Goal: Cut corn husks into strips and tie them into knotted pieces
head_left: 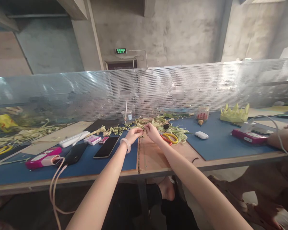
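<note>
Both of my hands meet over the table, fingertips close together. My left hand (pixel 134 134), with a pale bangle (pixel 125 145) at its wrist, is closed in a pinch. My right hand (pixel 152 132) pinches too, just beside it. Whatever is between the fingers is small and cannot be made out. Right behind them lies a heap of pale green leaves and husks (pixel 181 131). Scissors with yellow and red handles (pixel 173 138) rest by my right hand, partly among the leaves. Several small green knotted pieces (pixel 117 130) lie left of my left hand.
A dark phone (pixel 106 147), a pink power bank (pixel 42 158) with cables and a white case (pixel 74 139) lie to the left. Rightward are an earbud case (pixel 201 135), a jar (pixel 203 113) and a co-worker's arm (pixel 282 139). A perforated metal screen (pixel 153 89) stands behind.
</note>
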Demonstrator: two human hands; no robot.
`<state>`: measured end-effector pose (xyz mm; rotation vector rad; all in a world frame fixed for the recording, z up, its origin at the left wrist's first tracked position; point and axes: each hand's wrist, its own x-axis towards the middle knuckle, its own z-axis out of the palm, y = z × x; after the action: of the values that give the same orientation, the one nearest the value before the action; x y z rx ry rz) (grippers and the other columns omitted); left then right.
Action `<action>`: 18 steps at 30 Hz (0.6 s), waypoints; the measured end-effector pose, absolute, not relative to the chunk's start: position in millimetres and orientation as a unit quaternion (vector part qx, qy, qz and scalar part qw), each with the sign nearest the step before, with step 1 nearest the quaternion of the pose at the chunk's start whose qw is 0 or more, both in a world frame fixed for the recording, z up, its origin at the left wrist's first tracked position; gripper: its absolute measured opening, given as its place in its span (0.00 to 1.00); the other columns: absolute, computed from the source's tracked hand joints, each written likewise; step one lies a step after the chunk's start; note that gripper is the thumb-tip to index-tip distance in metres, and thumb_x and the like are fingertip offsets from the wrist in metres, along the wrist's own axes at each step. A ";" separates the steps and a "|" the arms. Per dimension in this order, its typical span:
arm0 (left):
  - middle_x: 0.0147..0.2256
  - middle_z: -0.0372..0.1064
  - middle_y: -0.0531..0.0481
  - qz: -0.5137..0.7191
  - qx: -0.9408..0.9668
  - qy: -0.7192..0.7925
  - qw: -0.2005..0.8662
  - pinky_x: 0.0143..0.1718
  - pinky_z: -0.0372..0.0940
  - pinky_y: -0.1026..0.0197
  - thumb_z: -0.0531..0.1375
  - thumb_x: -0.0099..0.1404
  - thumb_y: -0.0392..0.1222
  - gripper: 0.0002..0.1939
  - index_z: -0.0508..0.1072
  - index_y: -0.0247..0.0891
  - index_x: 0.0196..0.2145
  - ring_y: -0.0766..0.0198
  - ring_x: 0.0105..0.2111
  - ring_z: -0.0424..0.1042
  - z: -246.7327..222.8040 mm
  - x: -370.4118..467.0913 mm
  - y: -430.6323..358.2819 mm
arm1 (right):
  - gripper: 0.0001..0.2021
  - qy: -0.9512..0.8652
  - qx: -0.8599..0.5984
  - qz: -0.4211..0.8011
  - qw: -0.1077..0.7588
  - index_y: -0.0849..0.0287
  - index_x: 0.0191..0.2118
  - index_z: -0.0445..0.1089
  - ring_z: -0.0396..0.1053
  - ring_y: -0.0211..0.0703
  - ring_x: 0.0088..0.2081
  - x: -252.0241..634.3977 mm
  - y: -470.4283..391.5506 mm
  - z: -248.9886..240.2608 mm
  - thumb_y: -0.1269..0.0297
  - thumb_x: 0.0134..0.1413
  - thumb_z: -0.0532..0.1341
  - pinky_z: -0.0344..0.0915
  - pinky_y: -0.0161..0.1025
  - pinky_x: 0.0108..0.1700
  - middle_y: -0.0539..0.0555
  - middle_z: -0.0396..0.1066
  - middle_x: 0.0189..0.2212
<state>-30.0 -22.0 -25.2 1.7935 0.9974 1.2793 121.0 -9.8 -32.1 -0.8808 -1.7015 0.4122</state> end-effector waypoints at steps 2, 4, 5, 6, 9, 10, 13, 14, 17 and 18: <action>0.33 0.72 0.46 0.492 0.686 0.387 0.371 0.42 0.64 0.57 0.62 0.48 0.40 0.12 0.72 0.35 0.33 0.60 0.36 0.71 -23.3 -29.1 -25.1 | 0.05 -0.724 -0.378 0.158 0.555 0.56 0.29 0.58 0.62 0.40 0.28 121.7 -9.6 -32.3 0.63 0.53 0.49 0.58 0.36 0.33 0.49 0.64 0.24; 0.33 0.72 0.46 0.491 0.677 0.392 0.383 0.40 0.64 0.58 0.62 0.48 0.40 0.12 0.72 0.35 0.33 0.60 0.36 0.70 -21.5 -28.2 -28.1 | 0.05 -0.729 -0.381 0.141 0.550 0.56 0.30 0.59 0.63 0.41 0.30 122.3 -9.6 -32.2 0.63 0.53 0.50 0.58 0.37 0.34 0.50 0.65 0.26; 0.32 0.71 0.47 0.492 0.672 0.395 0.388 0.40 0.64 0.58 0.62 0.48 0.40 0.12 0.72 0.35 0.32 0.60 0.35 0.70 -20.6 -27.6 -29.5 | 0.05 -0.733 -0.382 0.134 0.547 0.56 0.30 0.59 0.63 0.42 0.30 122.5 -9.9 -32.1 0.63 0.53 0.50 0.58 0.37 0.35 0.51 0.66 0.27; 0.32 0.71 0.47 0.494 0.666 0.396 0.394 0.40 0.64 0.58 0.62 0.48 0.40 0.11 0.72 0.35 0.32 0.61 0.35 0.70 -19.7 -27.1 -30.9 | 0.05 -0.736 -0.382 0.129 0.544 0.56 0.31 0.59 0.63 0.42 0.30 122.6 -10.4 -31.8 0.63 0.53 0.50 0.58 0.37 0.35 0.51 0.66 0.27; 0.31 0.71 0.48 0.494 0.650 0.397 0.420 0.38 0.64 0.59 0.61 0.50 0.43 0.10 0.72 0.35 0.30 0.61 0.35 0.70 -17.0 -25.5 -34.6 | 0.06 -0.742 -0.379 0.123 0.539 0.56 0.31 0.59 0.63 0.42 0.30 122.4 -12.7 -30.7 0.62 0.53 0.49 0.58 0.37 0.34 0.51 0.66 0.27; 0.31 0.70 0.48 0.493 0.647 0.399 0.423 0.38 0.64 0.60 0.61 0.51 0.45 0.10 0.71 0.35 0.29 0.61 0.35 0.70 -16.4 -25.2 -35.4 | 0.06 -0.744 -0.377 0.124 0.538 0.56 0.31 0.59 0.63 0.42 0.29 122.2 -13.5 -30.3 0.62 0.53 0.49 0.58 0.37 0.34 0.51 0.66 0.26; 0.30 0.70 0.48 0.489 0.655 0.413 0.402 0.36 0.64 0.61 0.61 0.52 0.49 0.13 0.71 0.35 0.28 0.60 0.36 0.70 -15.8 -25.0 -36.0 | 0.06 -0.744 -0.373 0.132 0.538 0.56 0.31 0.59 0.62 0.41 0.28 121.4 -14.7 -29.6 0.62 0.54 0.49 0.57 0.36 0.32 0.50 0.65 0.25; 0.30 0.70 0.48 0.489 0.659 0.416 0.393 0.36 0.64 0.61 0.62 0.51 0.48 0.13 0.71 0.35 0.27 0.60 0.36 0.70 -16.2 -25.1 -35.7 | 0.06 -0.743 -0.373 0.135 0.539 0.56 0.31 0.59 0.62 0.40 0.27 121.1 -14.7 -29.6 0.62 0.54 0.49 0.57 0.36 0.32 0.49 0.64 0.24; 0.29 0.70 0.49 0.487 0.663 0.418 0.386 0.35 0.63 0.61 0.63 0.49 0.47 0.12 0.70 0.36 0.27 0.60 0.35 0.71 -17.6 -25.4 -34.4 | 0.05 -0.741 -0.370 0.143 0.542 0.56 0.30 0.58 0.60 0.39 0.25 120.8 -13.6 -30.1 0.62 0.54 0.49 0.56 0.35 0.31 0.48 0.63 0.22; 0.29 0.70 0.48 0.486 0.664 0.418 0.385 0.35 0.63 0.61 0.63 0.50 0.47 0.12 0.70 0.36 0.27 0.60 0.35 0.71 -18.0 -25.4 -34.1 | 0.05 -0.741 -0.367 0.144 0.544 0.56 0.31 0.58 0.60 0.39 0.25 120.8 -13.1 -30.4 0.63 0.54 0.49 0.56 0.35 0.31 0.47 0.62 0.22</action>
<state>-25.4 -34.1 -18.0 1.6912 1.0655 1.2385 120.8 -13.1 -30.4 -0.8706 -1.7584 0.3423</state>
